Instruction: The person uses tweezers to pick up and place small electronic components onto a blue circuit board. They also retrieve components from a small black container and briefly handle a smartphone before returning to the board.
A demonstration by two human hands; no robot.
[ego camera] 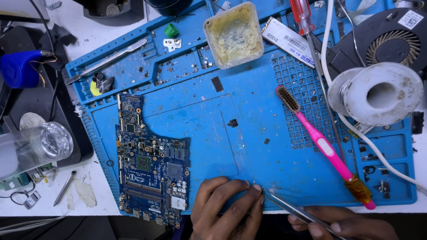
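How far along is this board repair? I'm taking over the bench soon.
Looks done: the blue circuit board lies bare and loose on the blue work mat, with small screws and parts in the mat's trays. In hand: the left hand presses fingertips on the mat's near edge while the right hand holds metal tweezers, tips meeting the left fingers. Whatever they pinch is too small to tell. The pink brush lies untouched.

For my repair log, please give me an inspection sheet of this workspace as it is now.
Surface: blue silicone repair mat, dirty with small debris.
Job's things: blue laptop circuit board; thin metal tweezers.
Clutter: pink toothbrush, white solder spool, square flux tub, red-handled screwdriver.
Hands: left hand fingertips on the mat; right hand holds the tweezers.
Cables: white cable across the mat.
Surroundings: black cooling fan, clear plastic bottle.
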